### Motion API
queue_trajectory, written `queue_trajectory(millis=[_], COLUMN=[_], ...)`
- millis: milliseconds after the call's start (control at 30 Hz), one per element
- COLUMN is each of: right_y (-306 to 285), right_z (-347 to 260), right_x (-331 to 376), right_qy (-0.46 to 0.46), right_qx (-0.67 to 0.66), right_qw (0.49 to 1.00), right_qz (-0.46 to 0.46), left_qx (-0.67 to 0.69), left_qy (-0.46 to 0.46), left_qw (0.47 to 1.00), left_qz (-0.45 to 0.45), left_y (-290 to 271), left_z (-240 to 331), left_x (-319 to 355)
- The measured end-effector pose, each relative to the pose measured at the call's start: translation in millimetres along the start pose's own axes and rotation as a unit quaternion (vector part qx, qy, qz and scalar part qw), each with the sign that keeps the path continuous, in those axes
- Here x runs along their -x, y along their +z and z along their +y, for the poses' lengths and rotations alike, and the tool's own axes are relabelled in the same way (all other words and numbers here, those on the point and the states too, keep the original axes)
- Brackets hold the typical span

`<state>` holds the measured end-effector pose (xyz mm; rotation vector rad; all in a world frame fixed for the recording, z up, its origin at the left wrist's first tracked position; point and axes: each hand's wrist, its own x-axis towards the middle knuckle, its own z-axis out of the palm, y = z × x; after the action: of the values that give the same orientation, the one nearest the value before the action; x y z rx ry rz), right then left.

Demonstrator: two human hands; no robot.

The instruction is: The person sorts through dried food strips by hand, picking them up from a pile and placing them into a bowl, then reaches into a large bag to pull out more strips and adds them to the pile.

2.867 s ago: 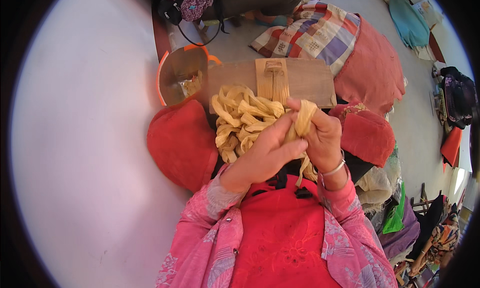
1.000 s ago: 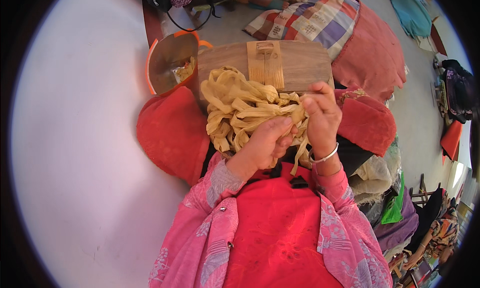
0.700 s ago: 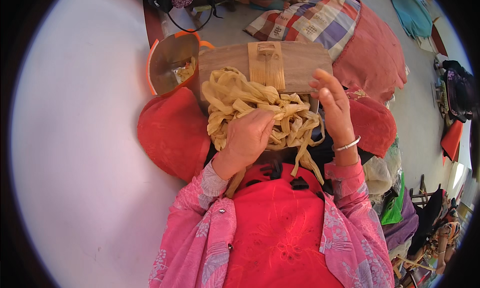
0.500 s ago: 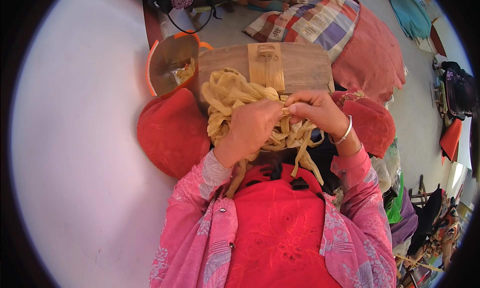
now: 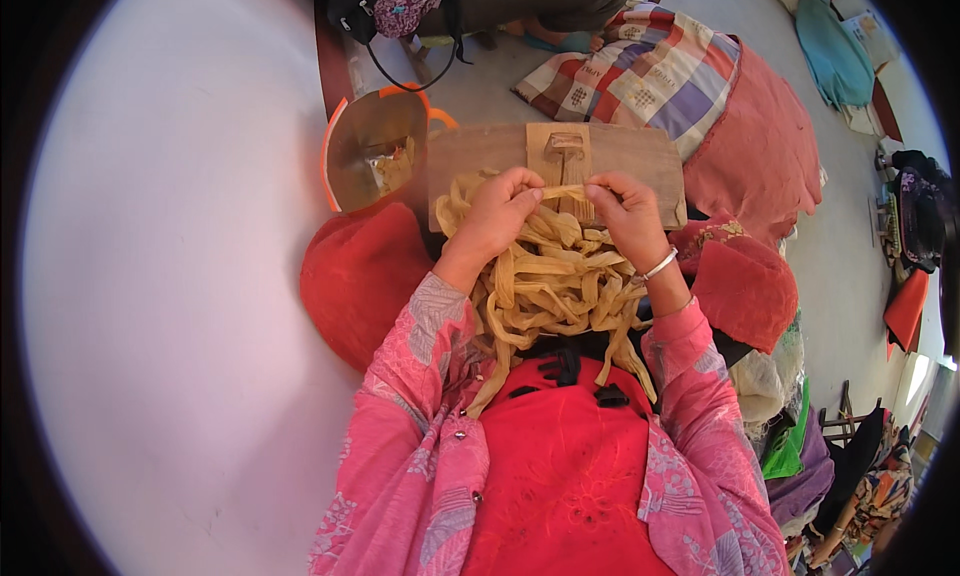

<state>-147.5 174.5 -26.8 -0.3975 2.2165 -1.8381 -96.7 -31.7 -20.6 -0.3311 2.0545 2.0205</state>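
Between my two hands a short length of tan, flat fibre strip [image 5: 566, 192] is stretched level. My left hand [image 5: 496, 214] pinches its left end between thumb and fingertips. At the other end, my right hand [image 5: 630, 214], with a pale bangle at the wrist, pinches it the same way. Below lies a loose tangled heap of the same tan strips [image 5: 560, 276], some hanging toward my lap. Just beyond my hands is a wooden board [image 5: 645, 171] with a paler upright block [image 5: 545, 141] fixed at its middle. What supports the heap is hidden.
An orange-rimmed bin [image 5: 345, 146] with yellowish scraps stands at the far left. Red cushions [image 5: 352, 281] flank the board. A checked cloth [image 5: 640, 61] and a faded red cloth [image 5: 750, 136] lie beyond, right. A person's leg [image 5: 560, 6] shows at the top. A white wall [image 5: 180, 276] is left.
My hands have moved apart, drawing a strip out level between them. Before, they were close together over the heap. The whole view has shifted slightly.
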Motion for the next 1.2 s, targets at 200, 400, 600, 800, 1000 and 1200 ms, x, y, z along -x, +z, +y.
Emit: queue_trajectory(millis=[200,400,600,800,1000,1200], right_y=[4.1,-21.0,14.5,-10.0,-18.9,-24.5], right_z=[6.3,-24.6,-52.5,-39.9,-156.4,-149.3], right_x=[0.6,30.7,50.7,85.5,128.4,102.6], right_qy=[-0.066,-0.203,-0.214,-0.191,-0.131,-0.260], right_qx=[0.229,0.433,0.321,0.356,-0.217,0.087], right_qw=[0.971,0.875,0.921,0.905,0.886,0.960], right_qz=[0.012,0.078,0.051,-0.133,-0.388,-0.060], left_qx=[-0.250,-0.211,0.185,-0.128,-0.011,0.093], left_qy=[0.108,0.084,-0.032,0.012,0.140,0.087], left_qw=[0.956,0.970,0.981,0.982,0.964,0.950], left_qz=[0.108,0.084,-0.055,-0.136,-0.227,-0.287], left_y=[7.9,21.5,61.1,11.4,29.1,58.3], left_z=[-12.4,5.3,20.2,47.4,115.9,99.0], left_x=[-9.9,19.1,61.8,100.6,128.4,141.2])
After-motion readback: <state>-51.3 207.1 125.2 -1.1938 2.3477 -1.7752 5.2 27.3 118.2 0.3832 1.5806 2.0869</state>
